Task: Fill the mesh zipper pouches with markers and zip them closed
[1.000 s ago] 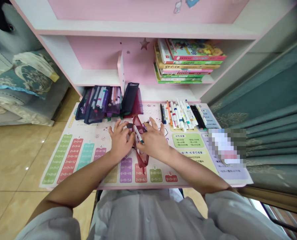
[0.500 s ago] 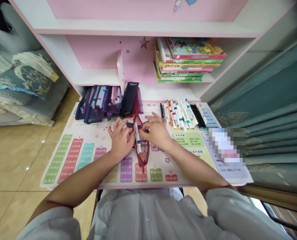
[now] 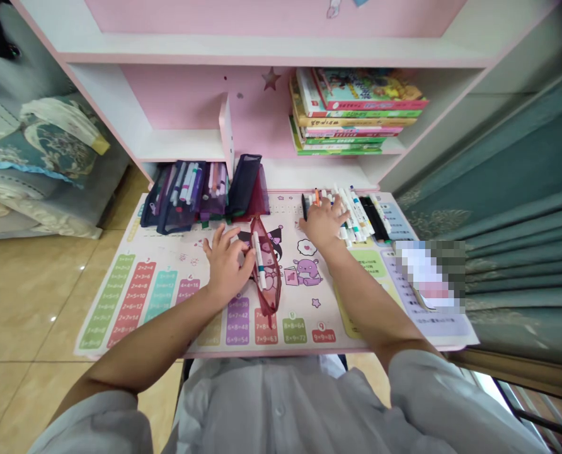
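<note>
A red mesh pencil pouch point(image 3: 266, 277) lies lengthwise on the printed desk mat point(image 3: 304, 309), with a white marker with a teal band point(image 3: 260, 268) inside it. My left hand point(image 3: 225, 265) grips the pouch's left edge, holding it flat. My right hand point(image 3: 323, 222) rests with spread fingers on a loose pile of colored markers point(image 3: 351, 214) at the back of the mat. I cannot tell whether those fingers hold a marker.
Several filled dark mesh pouches point(image 3: 184, 195) stand at the back left of the mat. A white-and-pink shelf unit point(image 3: 271, 50) with stacked books point(image 3: 356, 107) rises behind. A teal curtain point(image 3: 512, 189) hangs right; a tiled floor point(image 3: 26, 315) lies left.
My right hand has moved away from the red pouch, back and to the right, onto the marker pile. My left hand remains at the pouch, and the marker stays inside it.
</note>
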A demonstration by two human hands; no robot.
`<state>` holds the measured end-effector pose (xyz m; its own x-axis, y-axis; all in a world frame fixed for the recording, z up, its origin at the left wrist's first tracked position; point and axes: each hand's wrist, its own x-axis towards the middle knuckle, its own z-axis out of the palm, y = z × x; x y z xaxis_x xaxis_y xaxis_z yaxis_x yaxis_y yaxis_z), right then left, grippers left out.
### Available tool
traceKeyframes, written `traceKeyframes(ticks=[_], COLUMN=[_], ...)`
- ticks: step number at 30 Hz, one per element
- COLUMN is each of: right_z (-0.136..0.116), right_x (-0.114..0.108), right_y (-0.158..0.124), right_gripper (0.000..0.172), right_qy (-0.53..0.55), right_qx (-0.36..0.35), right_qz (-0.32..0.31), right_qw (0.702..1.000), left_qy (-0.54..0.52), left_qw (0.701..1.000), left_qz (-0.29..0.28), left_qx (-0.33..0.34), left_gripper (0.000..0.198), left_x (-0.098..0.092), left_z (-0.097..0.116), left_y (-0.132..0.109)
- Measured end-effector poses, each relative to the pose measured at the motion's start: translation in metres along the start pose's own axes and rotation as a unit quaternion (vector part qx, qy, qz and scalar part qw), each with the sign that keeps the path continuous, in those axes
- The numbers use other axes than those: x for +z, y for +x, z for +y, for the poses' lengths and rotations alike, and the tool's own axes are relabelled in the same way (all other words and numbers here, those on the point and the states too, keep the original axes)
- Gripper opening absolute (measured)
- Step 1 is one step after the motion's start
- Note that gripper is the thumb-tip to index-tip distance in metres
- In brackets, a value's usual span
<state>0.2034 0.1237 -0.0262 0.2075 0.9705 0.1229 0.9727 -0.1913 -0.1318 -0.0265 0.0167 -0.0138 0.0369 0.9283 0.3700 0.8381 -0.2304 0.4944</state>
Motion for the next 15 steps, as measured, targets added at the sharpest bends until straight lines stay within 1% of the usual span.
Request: traceKeyframes(ticks=[3, 8, 10, 12, 15], right_z=[-0.003, -0.004, -0.005, -0.008, -0.019], right_x=[0.001, 0.001, -0.003, -0.013, -0.042], right_y=[-0.001, 0.002, 0.002, -0.003, -0.024], right_gripper=[0.03, 0.035, 0.035, 0.032, 0.023], right_qy=[-0.003, -0.014, -0.015, -0.005, 0.045], right_qx=[-0.013, -0.009, -0.01, -0.018, -0.051], right_qz=[-0.008, -0.052, -0.054, -0.034, 0.004], right_qw=[1.0, 0.998, 0.998, 0.999, 0.998], left_qy=[-0.004, 0.003, 0.004, 0.003, 0.004], left_qw=[1.0, 1.0, 1.0, 1.0, 1.0], left_qz=[0.002, 0.003, 0.002, 0.003, 0.005], left_qx=[-0.001, -0.001, 0.0, 0.001, 0.003], left_gripper=[0.015, 0.015, 0.015, 0.015, 0.014], left_x=[0.0, 0.0, 0.0, 0.0, 0.0], left_z=[0.0, 0.0, -0.001, -0.001, 0.0], left_y=[0.0, 0.0, 0.0, 0.0, 0.0])
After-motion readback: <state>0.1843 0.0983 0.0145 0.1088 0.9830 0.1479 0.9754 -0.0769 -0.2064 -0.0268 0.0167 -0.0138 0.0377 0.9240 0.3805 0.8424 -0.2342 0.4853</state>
